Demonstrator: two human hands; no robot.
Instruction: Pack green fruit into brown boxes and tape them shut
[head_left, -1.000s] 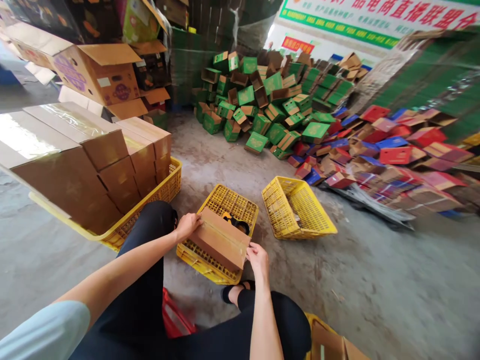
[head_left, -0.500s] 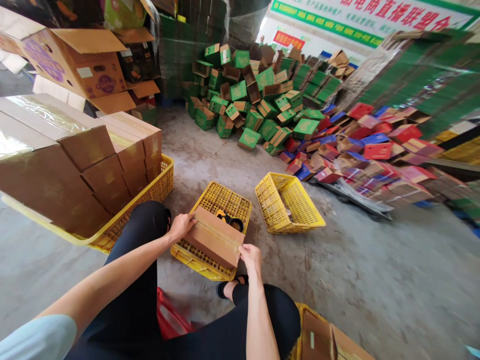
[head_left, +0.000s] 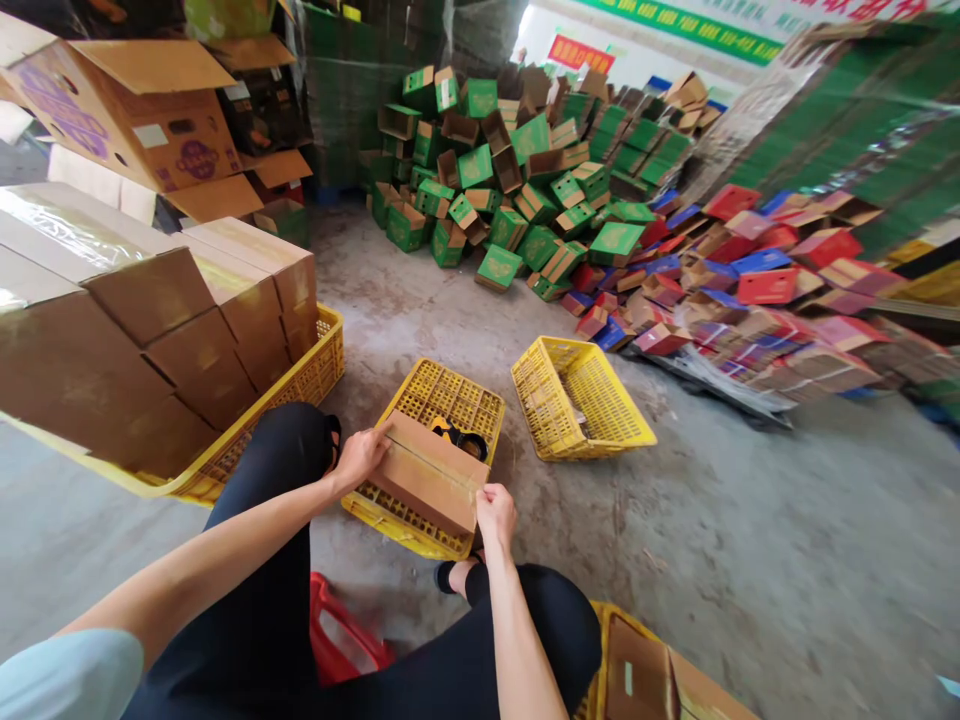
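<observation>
A small brown cardboard box [head_left: 429,472] lies on an upturned yellow crate [head_left: 450,398] in front of my knees. My left hand [head_left: 361,455] grips the box's left end, fingers curled over its top edge. My right hand [head_left: 494,512] is closed on the box's near right corner, fingers pressed against it. A clear tape strip runs along the box's top. Behind the box, a black and yellow tape dispenser [head_left: 465,438] rests on the crate.
A big yellow crate [head_left: 300,385] stacked with brown boxes stands at left. Another yellow basket [head_left: 581,400] lies tilted to the right. Piles of green boxes [head_left: 517,160] and red and blue boxes [head_left: 750,290] cover the floor beyond. A red stool [head_left: 337,635] is under me.
My right hand has curled tighter on the box's right corner. The view has shifted slightly; the box and my left hand stay put.
</observation>
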